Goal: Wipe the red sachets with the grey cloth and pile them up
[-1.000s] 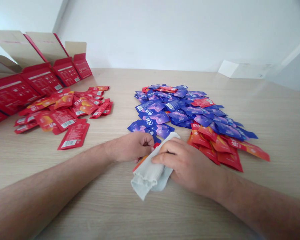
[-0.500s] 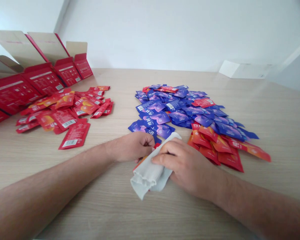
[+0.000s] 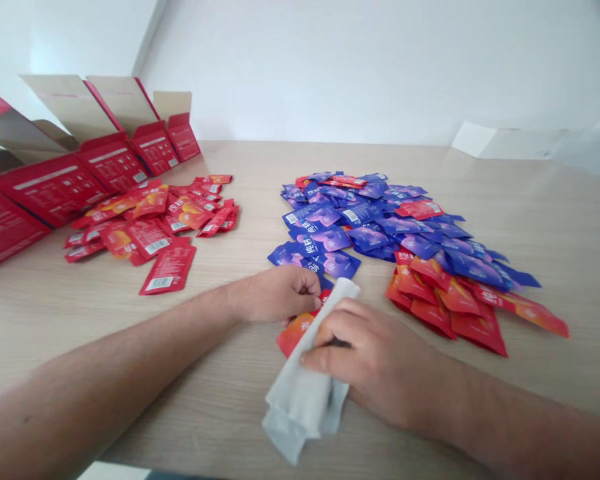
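My left hand (image 3: 285, 295) is closed, its thumb and fingers pinching the edge of a red and orange sachet (image 3: 295, 331) low over the table. In my right hand (image 3: 365, 347) is a folded white cloth (image 3: 305, 390), gripped between thumb and fingers. The cloth lies across the right part of the sachet and hides it there. Just beyond my hands spreads a pile of purple sachets (image 3: 370, 237), with a few red ones among them. More red and orange sachets (image 3: 440, 300) lie to the right of the cloth, at the pile's near edge.
At the left stands a row of open red boxes (image 3: 113, 163) with raised flaps. A heap of red sachets (image 3: 150, 220) lies in front of them. A white folded card or box (image 3: 505, 141) sits at the back right by the wall.
My right hand has drawn the cloth towards me, baring more of the sachet. My left hand keeps its pinch. The whole view has shifted slightly, so the boxes and piles appear further right.
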### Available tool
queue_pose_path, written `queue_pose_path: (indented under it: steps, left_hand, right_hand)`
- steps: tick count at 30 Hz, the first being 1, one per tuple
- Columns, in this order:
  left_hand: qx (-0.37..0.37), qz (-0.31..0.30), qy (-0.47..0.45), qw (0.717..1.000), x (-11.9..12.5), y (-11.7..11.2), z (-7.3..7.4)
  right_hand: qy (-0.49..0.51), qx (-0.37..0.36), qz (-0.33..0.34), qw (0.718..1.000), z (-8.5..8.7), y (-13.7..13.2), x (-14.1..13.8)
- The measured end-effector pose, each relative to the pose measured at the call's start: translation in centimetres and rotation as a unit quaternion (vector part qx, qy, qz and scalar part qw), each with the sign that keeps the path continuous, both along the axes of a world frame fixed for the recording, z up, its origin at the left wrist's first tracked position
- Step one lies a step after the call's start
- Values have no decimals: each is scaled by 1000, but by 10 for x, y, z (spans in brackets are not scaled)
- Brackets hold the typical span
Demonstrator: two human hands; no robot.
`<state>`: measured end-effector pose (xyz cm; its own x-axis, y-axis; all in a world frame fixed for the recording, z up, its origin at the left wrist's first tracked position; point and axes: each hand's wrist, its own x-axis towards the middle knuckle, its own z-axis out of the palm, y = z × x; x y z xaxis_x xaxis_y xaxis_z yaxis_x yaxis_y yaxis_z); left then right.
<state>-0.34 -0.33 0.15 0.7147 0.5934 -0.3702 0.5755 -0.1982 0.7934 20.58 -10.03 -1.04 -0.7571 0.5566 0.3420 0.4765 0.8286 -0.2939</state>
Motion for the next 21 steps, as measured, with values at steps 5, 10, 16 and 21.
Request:
queue_pose_path:
  steps: [5,10,16,21]
  left_hand:
    - [-23,1,-50,998,-12,5,7]
    - [48,146,-132,979,-43,39,15]
    - [275,523,-249,767,-114,108,16]
    - [336,650,-238,638,-190,132,25]
  right_hand:
    - [74,-38,-12,996,5,2,5]
    - [126,-3,-37,991,5,8,10]
    - [108,-16,-30,994,4,6,6]
    - [97,-39,-14,994,4,7,5]
